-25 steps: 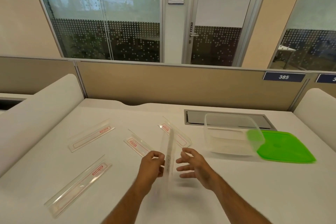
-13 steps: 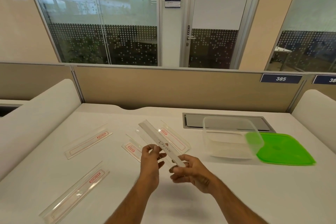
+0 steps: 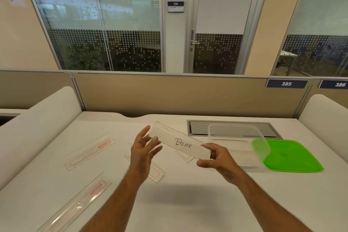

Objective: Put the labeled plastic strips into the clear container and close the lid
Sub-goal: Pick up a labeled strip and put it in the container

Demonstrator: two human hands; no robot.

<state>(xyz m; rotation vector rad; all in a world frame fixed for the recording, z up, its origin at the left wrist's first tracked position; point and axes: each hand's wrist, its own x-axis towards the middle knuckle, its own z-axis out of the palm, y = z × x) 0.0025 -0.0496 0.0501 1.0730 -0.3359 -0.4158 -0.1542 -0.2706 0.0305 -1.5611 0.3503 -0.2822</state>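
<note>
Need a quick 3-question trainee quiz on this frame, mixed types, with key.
1. True or false: the green lid is already on the clear container.
2. What word is handwritten on the held strip?
3. Which hand pinches that strip's end? A) left hand B) right hand C) neither

Key:
1. False; the lid lies on the table beside the open container.
2. "DEAR".
3. B; the right hand grips the strip's right end, while the left hand's fingers are spread at the other end.
</note>
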